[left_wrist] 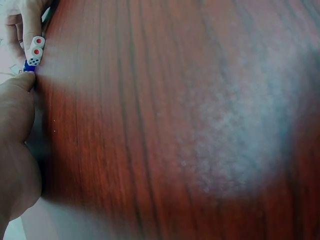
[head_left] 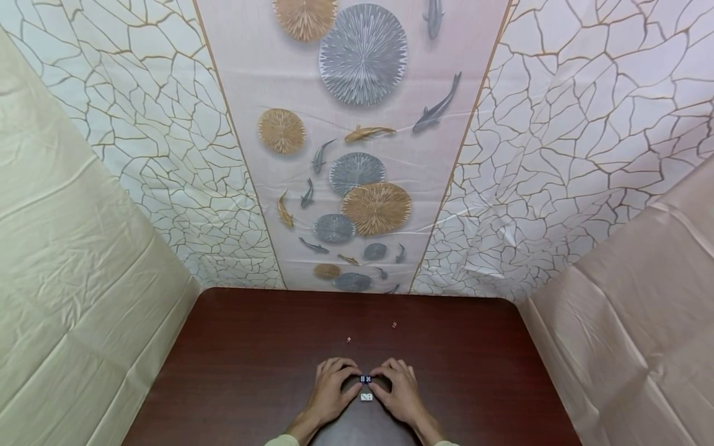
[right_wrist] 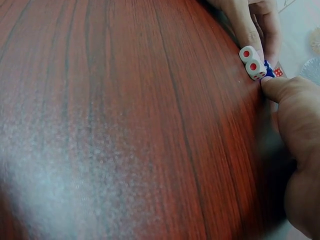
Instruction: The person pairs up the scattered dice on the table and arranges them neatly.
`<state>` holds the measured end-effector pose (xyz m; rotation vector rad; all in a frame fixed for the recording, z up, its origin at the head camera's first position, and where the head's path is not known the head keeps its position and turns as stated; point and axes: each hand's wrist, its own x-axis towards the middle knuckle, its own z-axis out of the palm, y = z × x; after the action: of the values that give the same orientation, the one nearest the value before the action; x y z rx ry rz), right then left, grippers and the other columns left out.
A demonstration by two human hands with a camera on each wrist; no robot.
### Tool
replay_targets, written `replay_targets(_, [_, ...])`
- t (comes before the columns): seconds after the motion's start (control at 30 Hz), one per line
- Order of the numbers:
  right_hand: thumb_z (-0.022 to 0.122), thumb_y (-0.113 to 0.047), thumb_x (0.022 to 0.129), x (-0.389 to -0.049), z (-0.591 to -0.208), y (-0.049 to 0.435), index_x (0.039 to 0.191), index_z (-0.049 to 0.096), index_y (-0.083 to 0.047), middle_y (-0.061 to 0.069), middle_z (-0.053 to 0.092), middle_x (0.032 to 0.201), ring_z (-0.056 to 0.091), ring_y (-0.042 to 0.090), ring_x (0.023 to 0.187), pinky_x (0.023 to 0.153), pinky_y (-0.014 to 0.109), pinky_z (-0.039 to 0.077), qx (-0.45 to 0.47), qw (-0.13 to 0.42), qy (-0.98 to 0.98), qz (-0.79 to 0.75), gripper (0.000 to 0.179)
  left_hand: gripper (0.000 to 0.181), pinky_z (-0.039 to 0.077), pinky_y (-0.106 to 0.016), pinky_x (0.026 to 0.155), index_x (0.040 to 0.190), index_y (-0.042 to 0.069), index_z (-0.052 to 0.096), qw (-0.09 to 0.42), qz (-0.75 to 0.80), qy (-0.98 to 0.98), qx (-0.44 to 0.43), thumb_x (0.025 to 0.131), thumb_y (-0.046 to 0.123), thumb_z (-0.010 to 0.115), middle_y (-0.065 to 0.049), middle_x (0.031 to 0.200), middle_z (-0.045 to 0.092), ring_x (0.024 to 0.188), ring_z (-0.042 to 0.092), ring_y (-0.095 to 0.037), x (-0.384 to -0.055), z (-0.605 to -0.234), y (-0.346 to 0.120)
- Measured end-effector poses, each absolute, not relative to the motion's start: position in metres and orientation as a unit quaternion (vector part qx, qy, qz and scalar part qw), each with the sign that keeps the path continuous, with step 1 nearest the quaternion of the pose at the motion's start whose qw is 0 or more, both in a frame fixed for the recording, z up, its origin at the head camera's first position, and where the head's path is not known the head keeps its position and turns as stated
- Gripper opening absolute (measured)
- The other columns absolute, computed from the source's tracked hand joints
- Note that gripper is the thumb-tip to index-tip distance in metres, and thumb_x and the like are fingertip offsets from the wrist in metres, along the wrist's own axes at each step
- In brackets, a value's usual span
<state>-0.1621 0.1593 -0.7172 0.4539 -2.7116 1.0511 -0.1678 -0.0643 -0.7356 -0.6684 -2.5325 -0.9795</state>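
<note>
Two dark blue dice (head_left: 365, 379) with white pips stand side by side on the table between the hands. My left hand (head_left: 333, 391) grips the left blue die, its thumb and forefinger curved toward it from the side. From the other side my right hand (head_left: 398, 391) pinches the right blue die in the same way. Just nearer to me sits a pair of white dice (head_left: 365, 397), side by side, below the thumbs. Large red pips mark these white dice (right_wrist: 253, 66) in the right wrist view, where the thumb partly hides the blue dice (right_wrist: 269, 69).
Farther back on the dark red-brown wooden table (head_left: 251, 347) lie small red dice (head_left: 349, 339), with another small reddish piece (head_left: 394, 324) farther right. A patterned cloth (head_left: 357, 248) hangs behind the table's back edge. Plain cloth walls flank both sides.
</note>
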Motion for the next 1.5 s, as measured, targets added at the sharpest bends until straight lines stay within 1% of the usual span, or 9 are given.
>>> replay_targets(0.27, [0.096,-0.019,0.089,-0.162,-0.717,0.161,0.107,0.086,-0.023,-0.013,0.069,0.101,0.058,0.006,0.099,0.089,0.036,0.040,0.154,0.094,-0.917,0.356,0.021,0.023,0.045,-0.058,0.107,0.114,0.022,0.084,0.144,-0.351,-0.896,-0.228,0.093,0.024,0.094,0.007,0.124,0.078,0.121,0.067,-0.019,-0.168,-0.733,-0.065])
replay_targets(0.37, [0.096,-0.020,0.090,-0.162,-0.717,0.162,0.107,0.085,-0.024,-0.014,0.068,0.101,0.057,0.006,0.099,0.088,0.036,0.039,0.154,0.090,-0.918,0.355,0.021,0.024,0.045,-0.058,0.108,0.115,0.020,0.085,0.139,-0.359,-0.893,-0.234,0.093,0.024,0.094,0.004,0.125,0.079,0.122,0.067,-0.020,-0.168,-0.732,-0.067])
replay_targets(0.5, [0.096,-0.020,0.090,-0.162,-0.718,0.162,0.108,0.085,-0.025,-0.015,0.068,0.102,0.056,0.005,0.098,0.088,0.035,0.039,0.153,0.088,-0.918,0.354,0.021,0.026,0.048,-0.056,0.106,0.114,0.016,0.085,0.158,-0.361,-0.886,-0.246,0.090,0.021,0.096,0.002,0.123,0.079,0.120,0.068,-0.021,-0.168,-0.731,-0.070])
replay_targets(0.67, [0.097,-0.019,0.089,-0.163,-0.718,0.162,0.107,0.085,-0.024,-0.013,0.069,0.102,0.056,0.005,0.098,0.088,0.035,0.039,0.157,0.096,-0.918,0.352,0.022,0.029,0.051,-0.051,0.100,0.110,0.014,0.085,0.187,-0.372,-0.876,-0.245,0.084,0.013,0.099,-0.001,0.119,0.079,0.116,0.069,-0.022,-0.169,-0.729,-0.076])
replay_targets(0.8, [0.097,-0.019,0.088,-0.162,-0.717,0.161,0.107,0.085,-0.024,-0.013,0.069,0.102,0.057,0.005,0.098,0.088,0.034,0.039,0.159,0.104,-0.917,0.350,0.023,0.030,0.050,-0.048,0.097,0.107,0.013,0.085,0.211,-0.380,-0.872,-0.226,0.081,0.009,0.100,0.001,0.116,0.079,0.113,0.070,-0.022,-0.172,-0.729,-0.080])
replay_targets(0.9, [0.098,-0.019,0.088,-0.162,-0.717,0.161,0.107,0.085,-0.025,-0.013,0.069,0.102,0.057,0.005,0.098,0.088,0.034,0.039,0.157,0.104,-0.917,0.352,0.023,0.030,0.051,-0.048,0.097,0.106,0.014,0.084,0.226,-0.378,-0.873,-0.212,0.081,0.010,0.100,0.001,0.115,0.080,0.113,0.070,-0.022,-0.177,-0.727,-0.082])
replay_targets(1.1, [0.098,-0.020,0.087,-0.163,-0.720,0.161,0.107,0.085,-0.027,-0.015,0.069,0.102,0.057,0.004,0.099,0.089,0.034,0.039,0.153,0.101,-0.917,0.355,0.024,0.028,0.053,-0.053,0.098,0.109,0.013,0.085,0.221,-0.379,-0.882,-0.172,0.085,0.013,0.098,0.001,0.116,0.080,0.114,0.071,-0.023,-0.187,-0.719,-0.084])
replay_targets(1.33, [0.097,-0.021,0.089,-0.161,-0.720,0.161,0.107,0.085,-0.026,-0.012,0.070,0.103,0.057,0.004,0.099,0.089,0.035,0.039,0.152,0.095,-0.916,0.359,0.022,0.028,0.051,-0.048,0.094,0.113,0.013,0.084,0.233,-0.372,-0.889,-0.132,0.087,0.014,0.097,0.000,0.117,0.080,0.113,0.072,-0.026,-0.200,-0.714,-0.083])
replay_targets(1.5, [0.097,-0.021,0.089,-0.161,-0.719,0.161,0.107,0.085,-0.026,-0.013,0.070,0.103,0.056,0.004,0.099,0.089,0.034,0.039,0.154,0.097,-0.917,0.355,0.022,0.028,0.050,-0.053,0.099,0.115,0.011,0.084,0.204,-0.382,-0.895,-0.111,0.090,0.016,0.095,-0.003,0.120,0.080,0.116,0.071,-0.028,-0.209,-0.709,-0.082])
